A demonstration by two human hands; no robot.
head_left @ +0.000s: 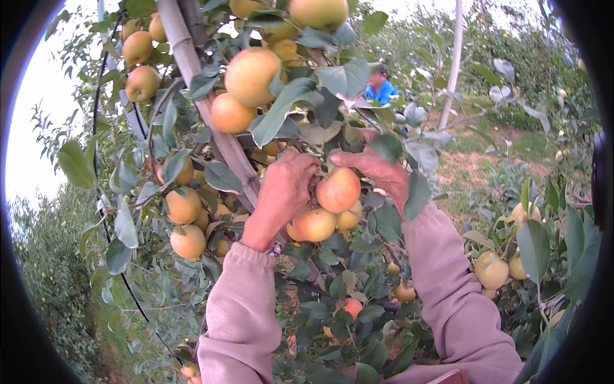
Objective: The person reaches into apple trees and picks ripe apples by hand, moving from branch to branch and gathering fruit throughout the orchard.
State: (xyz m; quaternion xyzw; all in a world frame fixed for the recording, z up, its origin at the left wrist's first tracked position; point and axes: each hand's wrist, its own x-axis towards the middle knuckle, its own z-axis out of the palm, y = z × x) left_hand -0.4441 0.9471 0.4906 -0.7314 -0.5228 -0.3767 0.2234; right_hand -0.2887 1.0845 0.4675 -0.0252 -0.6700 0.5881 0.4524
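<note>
My left hand is closed among the leaves just above a cluster of yellow-red apples; its fingertips grip something I cannot make out. From the right comes my right hand, thumb pointing at the left hand and fingers curled up behind leaves, which hide what they hold. Directly below and between the hands hangs a red-blushed apple. A second apple hangs under the left hand, and a yellower apple sits partly behind them. A broad green leaf droops above the hands.
A bamboo pole slants down behind my left hand. Large apples hang above, with more apples at the left and several at the right. A thin black line runs down the left side. Farther off is a person in blue.
</note>
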